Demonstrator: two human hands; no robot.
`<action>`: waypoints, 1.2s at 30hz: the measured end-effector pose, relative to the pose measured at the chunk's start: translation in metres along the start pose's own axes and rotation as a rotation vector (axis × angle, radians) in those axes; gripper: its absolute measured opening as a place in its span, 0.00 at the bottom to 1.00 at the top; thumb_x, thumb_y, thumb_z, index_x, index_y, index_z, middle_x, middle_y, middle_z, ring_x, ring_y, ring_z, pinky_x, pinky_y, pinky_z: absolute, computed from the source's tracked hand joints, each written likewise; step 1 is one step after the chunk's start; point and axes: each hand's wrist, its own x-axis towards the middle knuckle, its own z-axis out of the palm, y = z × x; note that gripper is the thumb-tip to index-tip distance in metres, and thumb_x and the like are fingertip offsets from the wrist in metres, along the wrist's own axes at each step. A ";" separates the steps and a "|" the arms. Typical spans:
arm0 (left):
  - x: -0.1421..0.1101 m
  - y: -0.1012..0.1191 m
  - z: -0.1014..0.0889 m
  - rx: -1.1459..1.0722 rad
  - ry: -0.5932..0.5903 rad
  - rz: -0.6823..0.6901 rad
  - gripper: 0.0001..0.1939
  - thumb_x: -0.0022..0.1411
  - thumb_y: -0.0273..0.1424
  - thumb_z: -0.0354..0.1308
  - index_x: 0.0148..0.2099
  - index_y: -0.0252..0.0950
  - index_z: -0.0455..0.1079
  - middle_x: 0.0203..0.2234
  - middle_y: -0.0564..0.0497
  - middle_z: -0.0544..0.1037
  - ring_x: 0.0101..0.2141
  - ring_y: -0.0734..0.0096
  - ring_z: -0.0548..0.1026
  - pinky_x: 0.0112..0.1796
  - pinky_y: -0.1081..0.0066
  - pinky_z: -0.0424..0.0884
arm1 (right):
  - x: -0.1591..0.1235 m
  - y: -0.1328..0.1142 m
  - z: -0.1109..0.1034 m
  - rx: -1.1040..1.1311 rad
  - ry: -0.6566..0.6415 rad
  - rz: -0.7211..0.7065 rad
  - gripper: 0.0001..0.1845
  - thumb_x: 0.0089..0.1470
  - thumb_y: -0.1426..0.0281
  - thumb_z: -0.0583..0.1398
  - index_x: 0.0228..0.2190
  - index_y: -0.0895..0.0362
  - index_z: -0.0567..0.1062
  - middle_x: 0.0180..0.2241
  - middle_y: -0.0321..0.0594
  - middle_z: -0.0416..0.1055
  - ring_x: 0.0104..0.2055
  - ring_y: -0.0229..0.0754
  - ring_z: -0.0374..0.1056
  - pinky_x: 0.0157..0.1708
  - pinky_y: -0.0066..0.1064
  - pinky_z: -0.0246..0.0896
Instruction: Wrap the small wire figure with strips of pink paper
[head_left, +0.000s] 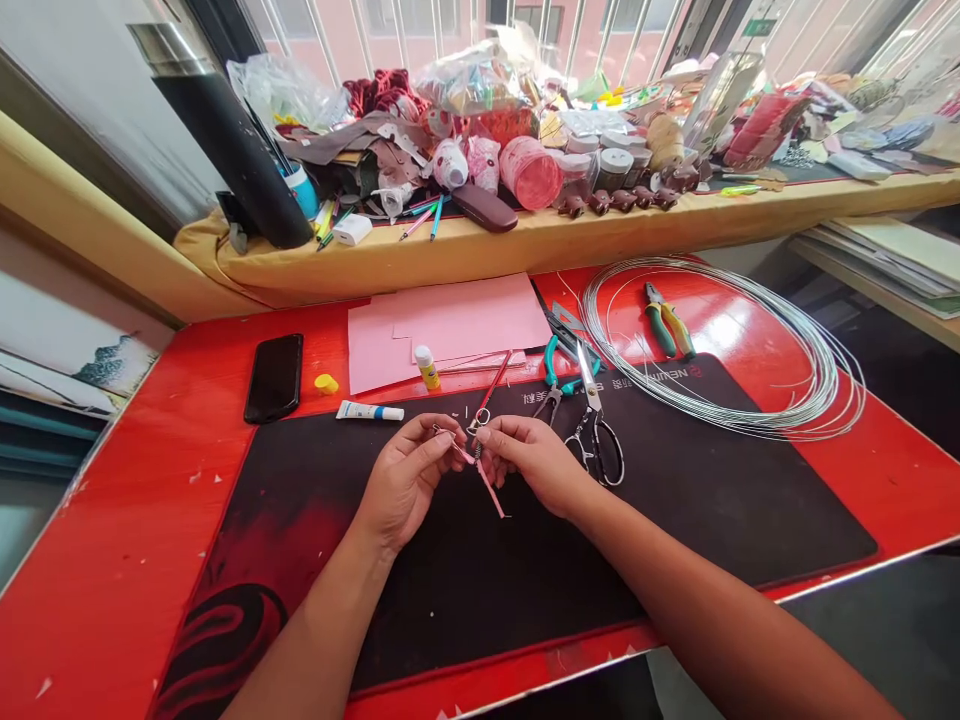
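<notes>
My left hand (409,475) is closed, its thumb and fingertips pinching one side of a thin bent wire partly wrapped in pink paper (490,490). The thumb and forefinger of my right hand (529,455) pinch the same piece near its middle, where it has a small silvery loop and a darker twisted stretch. One pink-wrapped end slants down between my hands, with a bit of bare wire at its tip. Fingers hide part of the piece. Just right of my hands lie large scissors (592,400) and teal-handled pliers (553,370).
On the red table (150,480) is a dark mat (675,520). Around it lie a wire coil (814,390), green-and-yellow pliers (667,320), pink paper sheets (465,315), a small glue bottle (427,367), a white tube (369,411), a yellow cap (326,383) and a phone (274,377). Clutter fills the windowsill.
</notes>
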 end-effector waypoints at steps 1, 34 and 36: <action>0.000 0.000 0.000 -0.001 -0.001 -0.009 0.10 0.55 0.32 0.75 0.39 0.35 0.81 0.33 0.49 0.81 0.31 0.71 0.77 0.35 0.72 0.75 | -0.001 0.000 0.000 0.006 0.003 0.003 0.24 0.53 0.48 0.71 0.27 0.57 0.77 0.24 0.36 0.76 0.24 0.36 0.69 0.27 0.28 0.64; -0.001 -0.007 0.001 0.250 -0.036 -0.069 0.16 0.52 0.40 0.78 0.37 0.35 0.83 0.30 0.49 0.82 0.30 0.70 0.78 0.34 0.71 0.76 | -0.006 0.005 -0.005 -0.070 0.098 -0.083 0.25 0.55 0.47 0.70 0.28 0.56 0.76 0.23 0.35 0.75 0.24 0.38 0.70 0.27 0.30 0.65; 0.000 -0.006 0.001 0.250 -0.034 -0.077 0.16 0.53 0.40 0.78 0.37 0.35 0.83 0.30 0.49 0.82 0.30 0.70 0.78 0.34 0.71 0.76 | -0.006 0.005 -0.006 -0.082 0.104 -0.088 0.25 0.55 0.47 0.69 0.28 0.56 0.76 0.23 0.35 0.75 0.24 0.38 0.70 0.27 0.30 0.65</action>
